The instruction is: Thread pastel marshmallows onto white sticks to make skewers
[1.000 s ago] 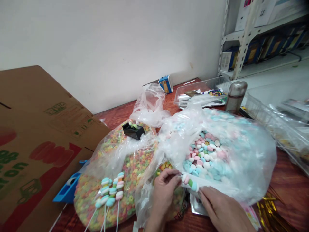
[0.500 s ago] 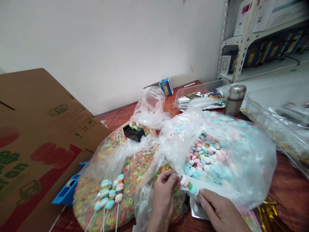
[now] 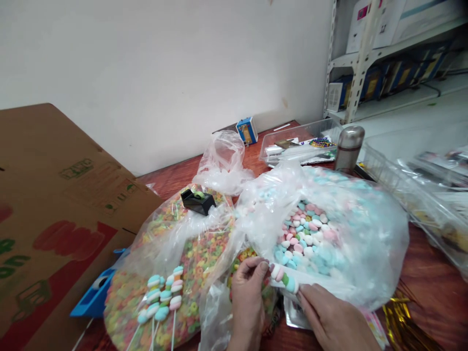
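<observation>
So the view's swung slightly right since the last frame, and the hands have barely budged. Left hand (image 3: 248, 292) is pinching one end of the marshmallow skewer (image 3: 284, 279), right hand (image 3: 331, 312) gripping the other, just in front of the marshmallow bag (image 3: 369, 234). More skewers (image 3: 159, 298) lie on the cereal-ring bag (image 3: 210, 251), near a black tape dispenser (image 3: 198, 202).

- A workroom or stockroom, apparently for small-batch sweets; whether it belongs to a shop or a home is unclear.
- Bulk supplies crowd a reddish wooden table (image 3: 431, 275): a big bag of colored rings (image 3: 206, 251) and a big bag of pastel candies (image 3: 369, 229).
- Tape dispenser (image 3: 199, 202), large printed carton (image 3: 76, 209).
- Slotted metal shelving (image 3: 356, 87) holding boxed goods (image 3: 393, 29), against a plain white wall (image 3: 153, 73).
</observation>
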Available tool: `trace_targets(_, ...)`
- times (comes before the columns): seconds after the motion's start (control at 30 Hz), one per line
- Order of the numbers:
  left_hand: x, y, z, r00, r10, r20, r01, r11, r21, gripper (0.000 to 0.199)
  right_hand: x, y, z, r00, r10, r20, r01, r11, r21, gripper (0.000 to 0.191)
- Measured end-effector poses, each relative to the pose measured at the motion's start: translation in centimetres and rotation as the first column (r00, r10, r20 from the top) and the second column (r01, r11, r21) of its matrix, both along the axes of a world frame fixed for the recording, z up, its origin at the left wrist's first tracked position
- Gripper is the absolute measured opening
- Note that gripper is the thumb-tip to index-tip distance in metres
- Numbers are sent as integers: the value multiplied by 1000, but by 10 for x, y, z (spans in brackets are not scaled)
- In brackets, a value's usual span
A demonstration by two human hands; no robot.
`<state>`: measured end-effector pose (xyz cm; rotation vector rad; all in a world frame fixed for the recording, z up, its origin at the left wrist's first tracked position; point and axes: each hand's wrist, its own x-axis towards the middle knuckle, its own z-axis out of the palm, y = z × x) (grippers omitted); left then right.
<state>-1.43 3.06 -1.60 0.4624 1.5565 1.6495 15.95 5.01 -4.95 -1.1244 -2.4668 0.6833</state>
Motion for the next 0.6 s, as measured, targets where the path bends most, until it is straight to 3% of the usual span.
trace_targets(0.2,7,3,-2,996,-2,91,-2,999,48,21,-6,-1,-1,997,-30,-65,23,993,-116,30)
trace_targets(0.4,26,11,21,917,-107,385,64,990,123,24,-23,-5,5,967,-39,-251,20,997,-80,28)
trace_targets(0.5,31,15,29,927,-132,351,91,987,132,28,-25,-5,2,951,-111,-287,92,993,-79,33)
trace_targets(0.6,33,20,27,946,-148,287,106,982,158,32,-22,-5,-8,944,-149,-295,127,987,-93,32)
